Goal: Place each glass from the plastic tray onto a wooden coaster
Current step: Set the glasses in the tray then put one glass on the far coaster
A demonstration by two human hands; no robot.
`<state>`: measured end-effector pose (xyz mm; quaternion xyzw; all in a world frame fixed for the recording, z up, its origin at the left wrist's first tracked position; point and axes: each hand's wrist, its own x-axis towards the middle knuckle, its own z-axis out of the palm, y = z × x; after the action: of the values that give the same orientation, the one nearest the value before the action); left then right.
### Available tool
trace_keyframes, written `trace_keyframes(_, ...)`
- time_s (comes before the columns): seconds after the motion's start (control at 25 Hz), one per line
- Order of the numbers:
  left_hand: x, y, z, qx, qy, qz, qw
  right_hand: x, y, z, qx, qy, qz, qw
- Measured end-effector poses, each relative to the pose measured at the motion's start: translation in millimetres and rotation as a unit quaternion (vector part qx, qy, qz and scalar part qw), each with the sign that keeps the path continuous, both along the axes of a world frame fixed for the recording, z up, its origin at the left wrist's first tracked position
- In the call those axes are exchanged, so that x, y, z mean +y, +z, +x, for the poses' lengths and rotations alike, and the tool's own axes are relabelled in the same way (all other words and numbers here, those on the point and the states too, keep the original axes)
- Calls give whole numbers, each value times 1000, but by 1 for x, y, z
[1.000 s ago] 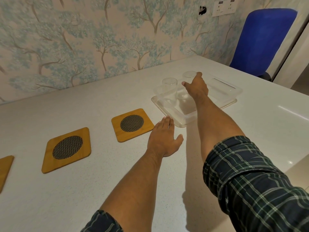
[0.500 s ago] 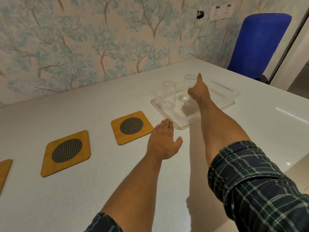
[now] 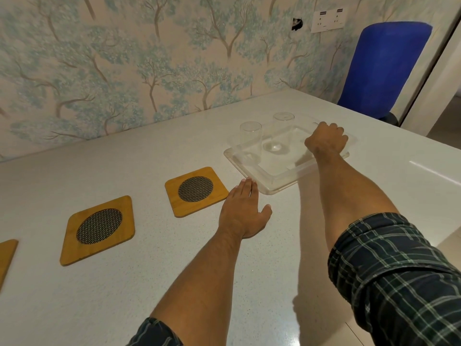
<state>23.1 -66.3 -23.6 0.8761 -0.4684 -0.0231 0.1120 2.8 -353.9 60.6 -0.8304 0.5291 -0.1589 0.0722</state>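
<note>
Blue chair (image 3: 384, 68), plaid sleeve (image 3: 399, 275), tree-patterned wallpaper (image 3: 124, 58)

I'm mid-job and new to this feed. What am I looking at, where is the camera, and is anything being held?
There is no machine here: a person works with two bare hands, and the single camera sits on their head, looking forward and down. On the white table lie wooden coasters: the nearest coaster, a second coaster and the edge of a third coaster. To the right is a clear plastic tray with two upright glasses, the left glass and the right glass. The left hand rests flat and open on the table. The right hand is curled over the tray; whether it grips anything I cannot tell.
</note>
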Motion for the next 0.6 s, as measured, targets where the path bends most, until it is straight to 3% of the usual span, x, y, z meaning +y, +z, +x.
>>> trace_keyframes(0.28,1,-1,1,-3,-2,-9,1000,-3,-13,-7,69,-14,-13,997)
trace_keyframes(0.6,0,-1,1,-7,-1,-11,1000,-8,-8,-2,49,0,3,999)
